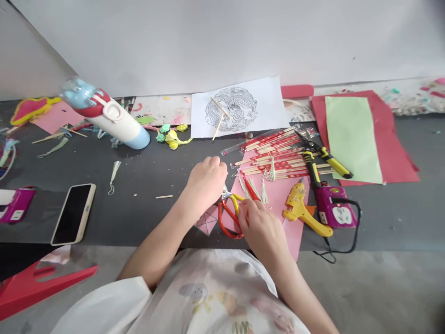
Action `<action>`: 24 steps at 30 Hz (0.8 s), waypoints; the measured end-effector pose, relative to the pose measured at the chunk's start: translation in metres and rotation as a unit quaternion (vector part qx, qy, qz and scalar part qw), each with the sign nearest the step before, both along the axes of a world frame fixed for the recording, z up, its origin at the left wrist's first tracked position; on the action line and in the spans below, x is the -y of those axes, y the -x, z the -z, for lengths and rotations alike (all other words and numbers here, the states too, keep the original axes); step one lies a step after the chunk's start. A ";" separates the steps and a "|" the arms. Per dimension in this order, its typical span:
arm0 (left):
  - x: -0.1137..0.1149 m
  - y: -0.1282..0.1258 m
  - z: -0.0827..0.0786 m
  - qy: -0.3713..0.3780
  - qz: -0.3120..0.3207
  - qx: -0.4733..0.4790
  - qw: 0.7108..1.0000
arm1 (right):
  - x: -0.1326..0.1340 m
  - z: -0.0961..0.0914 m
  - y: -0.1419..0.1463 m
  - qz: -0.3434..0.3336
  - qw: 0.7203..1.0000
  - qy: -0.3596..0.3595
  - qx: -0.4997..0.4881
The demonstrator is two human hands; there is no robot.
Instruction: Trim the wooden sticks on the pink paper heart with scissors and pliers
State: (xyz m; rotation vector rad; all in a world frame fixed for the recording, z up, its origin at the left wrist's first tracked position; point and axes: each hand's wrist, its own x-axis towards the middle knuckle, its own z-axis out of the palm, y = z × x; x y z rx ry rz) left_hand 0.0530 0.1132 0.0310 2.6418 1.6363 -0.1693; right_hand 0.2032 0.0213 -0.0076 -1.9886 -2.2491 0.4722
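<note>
A pair of scissors point(229, 222) with red and yellow handles lies at the front middle of the table, its metal pivot near my left hand. My right hand point(262, 227) is closed, fingers curled at the yellow handle loop. Just above the scissors is my left hand point(208, 181), its fingers pinched together; anything between them is hidden. Under my left wrist lies a small pink paper piece with dark lines point(207, 221). Pale tassels point(263, 191) rest on the pink sheet point(294, 236) beyond my right hand.
Packaged chopsticks point(278, 155), pliers point(328, 160), a yellow glue gun point(301, 208) and a purple power socket point(337, 208) stand right. A dragon print point(271, 106) lies behind. Left are a bottle point(121, 123) and a phone point(73, 214); red and green paper point(354, 139) lies far right.
</note>
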 end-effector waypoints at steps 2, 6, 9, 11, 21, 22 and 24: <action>-0.024 -0.004 0.007 -0.011 -0.003 -0.007 1.000 | -0.004 -0.001 -0.005 0.002 1.000 -0.010 -0.013; -0.066 -0.013 0.023 -0.036 0.000 -0.010 0.999 | -0.011 -0.001 -0.011 0.005 0.999 -0.026 -0.023; -0.083 -0.018 0.036 -0.038 -0.013 -0.018 0.999 | -0.014 -0.001 -0.012 0.003 0.999 -0.026 -0.029; -0.090 -0.018 0.041 -0.033 -0.023 -0.016 0.999 | -0.015 -0.002 -0.013 0.005 0.999 -0.024 -0.036; -0.117 -0.001 0.020 -0.066 -0.049 0.014 0.997 | -0.016 0.002 -0.015 0.019 0.998 0.005 -0.064; -0.118 0.000 0.018 -0.068 -0.052 0.016 0.996 | -0.015 0.002 -0.014 0.019 0.998 0.007 -0.065; -0.121 0.001 0.016 -0.070 -0.061 0.017 0.996 | -0.015 0.003 -0.014 0.018 0.998 0.009 -0.065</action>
